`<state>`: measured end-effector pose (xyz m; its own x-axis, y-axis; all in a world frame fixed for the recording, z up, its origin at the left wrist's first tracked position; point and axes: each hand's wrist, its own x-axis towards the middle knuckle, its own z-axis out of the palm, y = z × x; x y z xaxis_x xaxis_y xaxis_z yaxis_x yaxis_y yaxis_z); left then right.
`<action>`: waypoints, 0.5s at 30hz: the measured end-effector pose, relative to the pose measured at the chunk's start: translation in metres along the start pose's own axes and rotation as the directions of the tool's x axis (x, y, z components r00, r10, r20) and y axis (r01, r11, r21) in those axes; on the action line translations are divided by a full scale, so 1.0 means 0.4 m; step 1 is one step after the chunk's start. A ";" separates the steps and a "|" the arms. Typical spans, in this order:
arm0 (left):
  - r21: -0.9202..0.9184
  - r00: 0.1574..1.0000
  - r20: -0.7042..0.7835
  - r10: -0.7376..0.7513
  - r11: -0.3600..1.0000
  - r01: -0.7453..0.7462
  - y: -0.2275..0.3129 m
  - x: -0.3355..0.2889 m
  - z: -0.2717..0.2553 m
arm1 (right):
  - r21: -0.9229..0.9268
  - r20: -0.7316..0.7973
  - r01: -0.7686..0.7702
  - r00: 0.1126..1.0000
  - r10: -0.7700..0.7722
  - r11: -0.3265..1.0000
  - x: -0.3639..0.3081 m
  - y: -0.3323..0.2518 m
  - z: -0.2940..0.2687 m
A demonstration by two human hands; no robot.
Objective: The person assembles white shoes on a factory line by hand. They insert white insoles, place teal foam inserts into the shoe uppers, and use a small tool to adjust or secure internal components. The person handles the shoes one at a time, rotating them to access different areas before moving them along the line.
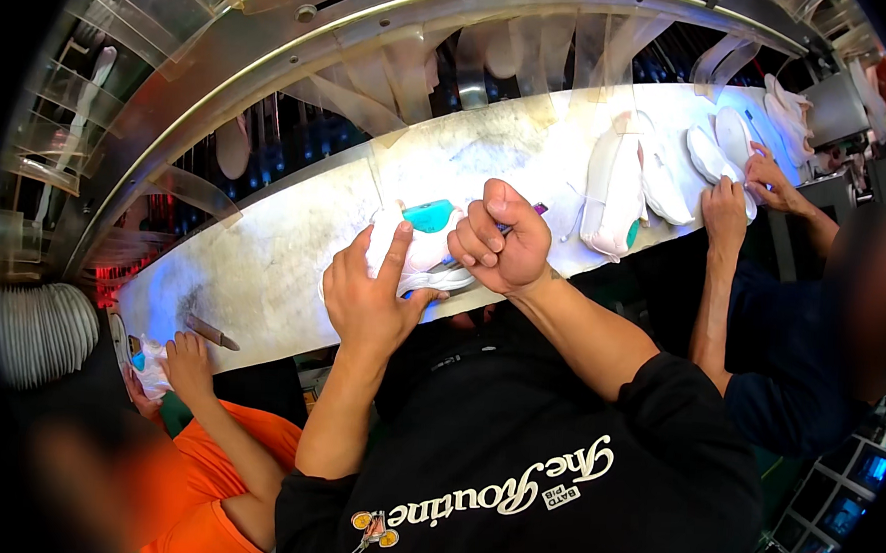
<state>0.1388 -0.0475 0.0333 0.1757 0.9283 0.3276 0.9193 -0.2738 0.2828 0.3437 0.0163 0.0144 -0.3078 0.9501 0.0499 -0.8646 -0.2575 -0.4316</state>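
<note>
In front of me on the white work surface lies a white shoe piece (435, 246) with a teal patch on it. My left hand (367, 288) grips its left end, the index finger on top and the thumb along the near edge. Just right of the piece, my right hand (505, 242) is raised with curled fingers. Something small and dark shows between these fingers, too hidden to name. Beyond that fist a small purple item (540, 209) can be seen. Farther right rest several white shoe pieces (613, 185), one with a teal patch near its closer end.
A curved metal frame (304, 64) with clear plastic strips (357, 97) borders the far side of the white surface (284, 258). At left, an orange-sleeved person handles a white-and-teal piece (150, 364) near a brown tool (210, 331). At right, another person's hands (727, 206) touch white soles (710, 155).
</note>
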 end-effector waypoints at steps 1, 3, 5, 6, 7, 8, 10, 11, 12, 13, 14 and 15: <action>0.003 1.000 -0.018 0.008 1.000 -0.008 0.000 -0.007 0.005 | -0.002 -0.043 0.005 0.999 -0.005 1.000 -0.003 -0.003 0.003; 0.007 0.998 -0.058 0.023 1.000 -0.023 0.001 -0.018 0.014 | -0.012 -0.125 0.014 0.992 -0.016 1.000 -0.010 -0.016 0.013; 0.003 0.997 -0.072 0.028 1.000 -0.028 -0.002 -0.020 0.015 | 0.079 -0.075 0.050 0.996 -0.044 0.996 0.001 -0.083 0.009; -0.004 0.997 -0.075 0.029 1.000 -0.029 -0.001 -0.024 0.017 | -0.033 -0.087 0.074 0.993 -0.077 0.997 0.013 -0.132 0.022; -0.001 0.997 -0.071 0.037 0.999 -0.037 0.000 -0.024 0.017 | -0.195 -0.100 0.051 0.992 -0.072 0.979 0.022 -0.166 0.028; 0.001 0.997 -0.067 0.046 0.999 -0.046 -0.001 -0.023 0.015 | -0.233 -0.096 0.022 0.994 -0.045 0.972 0.028 -0.169 0.034; 0.022 0.996 -0.069 0.064 0.998 -0.063 -0.007 -0.019 0.017 | -0.254 -0.122 -0.036 0.992 0.005 0.967 0.039 -0.149 0.067; 0.019 0.995 -0.067 0.070 0.997 -0.069 -0.008 -0.021 0.019 | -0.238 -0.158 -0.076 0.987 0.038 0.968 0.040 -0.126 0.089; 0.017 0.995 -0.061 0.076 0.997 -0.075 -0.010 -0.021 0.015 | -0.268 -0.164 -0.091 0.985 0.048 0.959 0.042 -0.101 0.092; 0.023 0.995 -0.054 0.083 0.996 -0.082 -0.013 -0.021 0.012 | -0.309 -0.161 -0.090 0.986 0.041 0.947 0.042 -0.079 0.102; 0.019 0.995 -0.040 0.096 0.995 -0.095 -0.012 -0.014 0.007 | -0.317 -0.179 -0.115 0.982 0.060 0.942 0.046 -0.065 0.102; 0.014 0.994 -0.028 0.106 0.994 -0.105 -0.010 -0.005 0.000 | -0.327 -0.197 -0.142 0.977 0.080 0.934 0.047 -0.055 0.100</action>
<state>0.1348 -0.0481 0.0313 0.2621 0.8870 0.3803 0.9004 -0.3665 0.2343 0.3409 0.0327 0.0607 -0.2919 0.9424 -0.1631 -0.6341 -0.3184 -0.7046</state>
